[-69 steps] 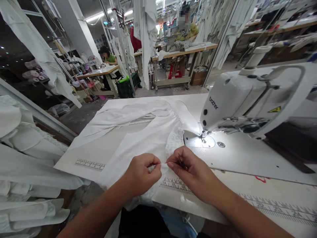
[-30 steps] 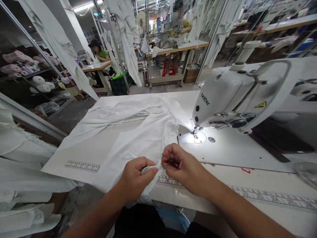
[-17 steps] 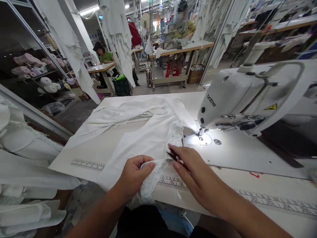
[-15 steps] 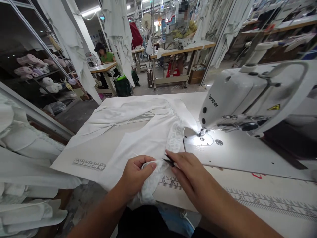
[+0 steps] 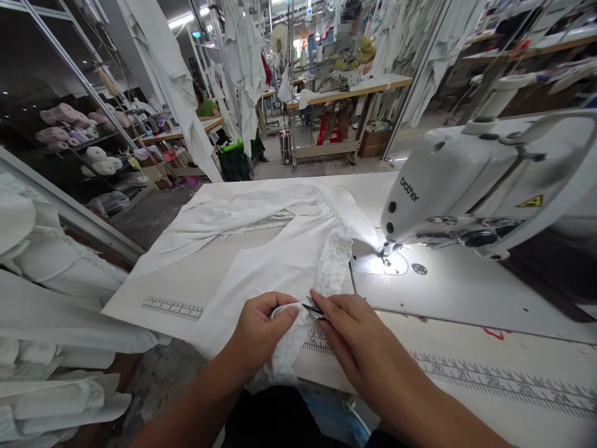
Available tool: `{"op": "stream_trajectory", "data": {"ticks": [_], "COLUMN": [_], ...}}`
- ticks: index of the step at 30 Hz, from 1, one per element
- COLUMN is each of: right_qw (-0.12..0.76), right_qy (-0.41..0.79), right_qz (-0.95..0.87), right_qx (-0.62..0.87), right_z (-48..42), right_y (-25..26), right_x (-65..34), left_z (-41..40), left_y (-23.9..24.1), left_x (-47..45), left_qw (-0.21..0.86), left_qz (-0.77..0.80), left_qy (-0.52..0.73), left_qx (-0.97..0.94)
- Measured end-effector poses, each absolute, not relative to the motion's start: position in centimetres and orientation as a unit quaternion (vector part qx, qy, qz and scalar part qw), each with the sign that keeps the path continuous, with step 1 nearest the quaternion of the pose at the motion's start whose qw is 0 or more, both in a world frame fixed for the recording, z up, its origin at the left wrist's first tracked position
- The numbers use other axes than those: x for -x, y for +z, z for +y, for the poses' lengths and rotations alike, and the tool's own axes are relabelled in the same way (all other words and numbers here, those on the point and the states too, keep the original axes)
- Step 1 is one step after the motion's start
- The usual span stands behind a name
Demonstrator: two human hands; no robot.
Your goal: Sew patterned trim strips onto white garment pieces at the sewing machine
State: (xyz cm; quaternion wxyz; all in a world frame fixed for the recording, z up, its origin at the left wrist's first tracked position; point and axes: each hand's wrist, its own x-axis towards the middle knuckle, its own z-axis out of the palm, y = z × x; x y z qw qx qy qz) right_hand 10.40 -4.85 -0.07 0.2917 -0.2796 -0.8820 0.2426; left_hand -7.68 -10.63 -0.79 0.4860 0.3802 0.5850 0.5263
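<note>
Pinching the edge of the white cloth (image 5: 275, 261) between thumb and forefinger: left hand (image 5: 263, 330). Right hand (image 5: 359, 336), just beside it, grips dark-bladed snips (image 5: 314, 310), tips pointing toward the left fingertips at the cloth's edge; contact with the fabric unclear. Cloth spreads over the table (image 5: 196, 274) beyond both hands, patterned trim (image 5: 333, 261) ahead of the right hand, another patterned part hanging below the left thumb. Sewing machine (image 5: 448, 180) beyond and right of the right hand, lamp lit.
</note>
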Motion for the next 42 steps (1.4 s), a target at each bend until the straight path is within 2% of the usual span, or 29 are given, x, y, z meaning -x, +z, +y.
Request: {"op": "stream_trajectory", "data": {"ticks": [8, 12, 17, 20, 22, 24, 29, 33, 42], "right_qw": [0.308, 0.296, 0.24, 0.304, 0.404, 0.451, 0.347, 0.332, 0.31], "right_qy": [0.324, 0.476, 0.688, 0.736, 0.696, 0.626, 0.439, 0.32, 0.306], "right_qz": [-0.846, -0.759, -0.559, -0.45, -0.446, -0.507, -0.749, -0.835, -0.858], "right_qx": [0.289, 0.33, 0.395, 0.404, 0.392, 0.384, 0.354, 0.299, 0.273], "right_z": [-4.8, -5.1, -5.5, -4.7, -4.0, -3.5, -4.1, -4.4, -4.0], "right_y": [0.1, 0.4, 0.9, 2.0, 2.8, 3.2, 1.3, 0.0, 0.4], "right_x": [-10.1, -10.1, -10.2, -11.1, -11.9, -12.5, -11.9, -10.9, -10.3], "left_z": [-10.5, -10.4, -10.4, -10.5, -10.6, -10.5, -10.4, -10.5, -10.6], "left_y": [-0.2, -0.2, 0.3, 0.5, 0.4, 0.1, -0.5, -0.6, -0.6], "left_x": [7.6, 7.6, 7.5, 7.4, 7.5, 7.5, 7.7, 7.7, 7.9], "left_qw": [0.472, 0.463, 0.462, 0.443, 0.44, 0.454, 0.518, 0.534, 0.499], "left_qz": [0.592, 0.59, 0.603, 0.625, 0.632, 0.625, 0.58, 0.558, 0.57], "left_qy": [0.51, 0.503, 0.481, 0.46, 0.46, 0.481, 0.53, 0.543, 0.523], "left_qx": [-0.409, -0.429, -0.439, -0.449, -0.442, -0.414, -0.339, -0.33, -0.391]}}
